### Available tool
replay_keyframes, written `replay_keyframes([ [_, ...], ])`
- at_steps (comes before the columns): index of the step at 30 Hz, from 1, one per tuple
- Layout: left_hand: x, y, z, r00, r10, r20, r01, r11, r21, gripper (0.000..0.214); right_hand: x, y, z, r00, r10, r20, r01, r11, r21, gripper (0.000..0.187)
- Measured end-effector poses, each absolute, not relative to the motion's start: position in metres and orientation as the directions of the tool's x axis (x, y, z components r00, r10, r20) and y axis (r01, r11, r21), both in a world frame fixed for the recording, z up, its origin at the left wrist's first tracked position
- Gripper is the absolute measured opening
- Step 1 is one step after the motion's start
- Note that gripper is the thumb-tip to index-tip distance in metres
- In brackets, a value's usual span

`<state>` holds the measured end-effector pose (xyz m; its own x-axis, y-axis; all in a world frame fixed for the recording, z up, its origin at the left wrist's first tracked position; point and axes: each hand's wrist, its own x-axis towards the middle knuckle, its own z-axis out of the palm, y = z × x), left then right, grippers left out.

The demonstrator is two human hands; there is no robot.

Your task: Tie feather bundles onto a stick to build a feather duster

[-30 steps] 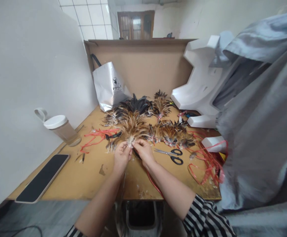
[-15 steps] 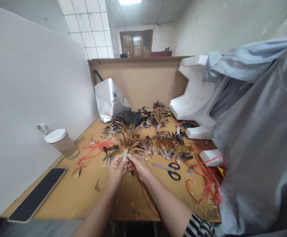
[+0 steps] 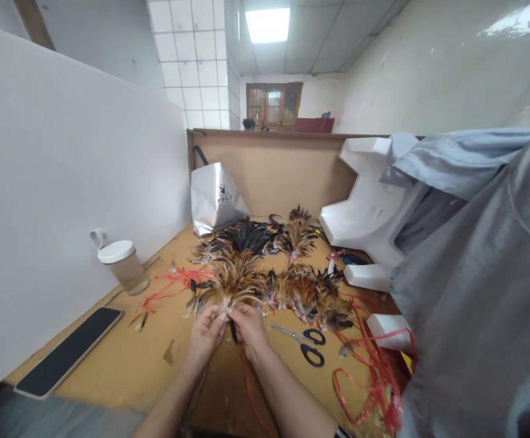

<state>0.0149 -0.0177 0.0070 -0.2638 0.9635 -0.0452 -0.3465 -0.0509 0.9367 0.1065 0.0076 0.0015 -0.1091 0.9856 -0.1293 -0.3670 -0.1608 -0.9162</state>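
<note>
A fanned bunch of brown and tan feathers [image 3: 234, 277] stands in front of me, its pale quill ends pinched between both hands. My left hand [image 3: 209, 328] is closed on the left side of these ends. From the right, my right hand [image 3: 245, 325] grips the same base with thumb and fingers together. A thin red string [image 3: 249, 383] hangs down from beneath my right hand toward the table's front edge. Fingertips of the two hands nearly touch, and the exact hold on the string is hidden.
Black-handled scissors [image 3: 304, 345] lie right of my hands, near tangled red strings [image 3: 374, 377]. More feather bunches [image 3: 308, 292] lie behind. A lidded cup [image 3: 126, 267] and a phone [image 3: 71, 351] are at left. A silver bag [image 3: 214, 198] and grey cloth [image 3: 474, 255] flank the back and right.
The camera view has tilted upward and shifted left. Both hands keep hold of the feather bunch, with the fingers slightly repositioned at its base.
</note>
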Motion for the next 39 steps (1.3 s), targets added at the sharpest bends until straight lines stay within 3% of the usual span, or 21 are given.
replay_keyframes([
  [4, 0.011, -0.032, 0.011, -0.28, 0.959, -0.046, -0.337, -0.054, 0.94, 0.039, 0.102, 0.001, 0.001, -0.176, 0.961, -0.214, -0.381, -0.267, -0.885, 0.038],
  [19, -0.012, -0.072, 0.021, -0.207, 0.978, -0.034, -0.391, -0.051, 0.919, 0.04, 0.087, -0.035, 0.012, -0.216, 0.976, -0.036, -0.439, -0.13, -0.889, 0.034],
  [24, -0.034, -0.089, 0.011, -0.081, 0.996, -0.032, -0.333, 0.003, 0.943, 0.036, 0.07, -0.057, 0.0, -0.198, 0.978, -0.072, -0.44, -0.155, -0.885, 0.037],
  [28, -0.047, -0.101, 0.005, -0.02, 0.999, -0.049, -0.315, 0.04, 0.948, 0.037, 0.06, -0.076, -0.003, -0.133, 0.991, -0.016, -0.41, -0.07, -0.909, 0.037],
  [34, -0.055, -0.106, 0.013, -0.095, 0.995, -0.022, -0.319, -0.009, 0.948, 0.041, 0.063, -0.101, 0.007, -0.075, 0.981, 0.18, -0.101, 0.172, -0.98, 0.034],
  [39, -0.054, -0.106, 0.022, -0.194, 0.955, 0.222, -0.116, -0.248, 0.962, 0.031, 0.074, -0.126, 0.013, -0.107, 0.968, 0.228, 0.07, 0.236, -0.969, 0.034],
])
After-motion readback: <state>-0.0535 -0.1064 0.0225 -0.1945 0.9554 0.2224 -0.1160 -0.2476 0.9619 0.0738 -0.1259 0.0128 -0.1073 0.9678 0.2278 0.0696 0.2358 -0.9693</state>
